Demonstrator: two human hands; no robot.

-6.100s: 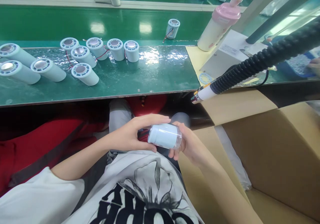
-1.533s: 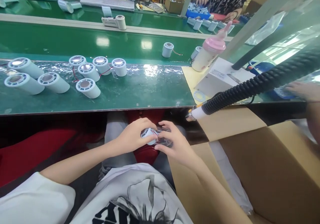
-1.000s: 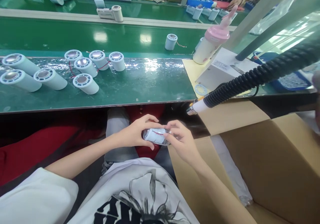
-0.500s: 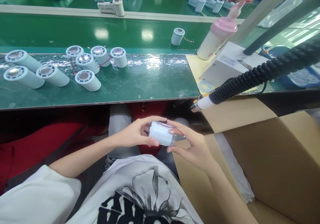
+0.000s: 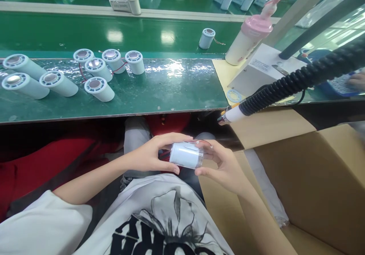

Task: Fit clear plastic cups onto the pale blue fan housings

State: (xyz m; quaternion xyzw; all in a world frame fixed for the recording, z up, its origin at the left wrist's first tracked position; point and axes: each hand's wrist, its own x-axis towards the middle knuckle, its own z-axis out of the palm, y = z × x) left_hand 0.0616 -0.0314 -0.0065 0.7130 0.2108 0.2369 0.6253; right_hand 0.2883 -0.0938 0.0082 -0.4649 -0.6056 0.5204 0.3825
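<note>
A pale blue cylinder [image 5: 184, 155] with a clear plastic sleeve around it lies sideways between my hands, above my lap. My left hand [image 5: 154, 152] grips its left end, thumb below and fingers over the top. At the right end my right hand [image 5: 224, 165] holds the sleeve's rim between thumb and fingers. Thin red and dark wires [image 5: 205, 142] run along the upper side towards my right fingers. Part of the cylinder's left end is hidden by my left hand.
Several similar cylinders [image 5: 97, 89] stand or lean on the green bench [image 5: 159, 95]; one stands on the green belt [image 5: 171, 23]. A black corrugated hose [image 5: 285, 86] reaches in above an open cardboard box [image 5: 308, 171]. A pink-capped bottle [image 5: 242, 42] stands behind. A co-worker's hand [image 5: 357, 81] shows at right.
The held cylinder has turned, with its wires now nearer the top; my right fingers have shifted right along it. The cylinder on the belt has shifted right. A co-worker's hand has appeared at right.
</note>
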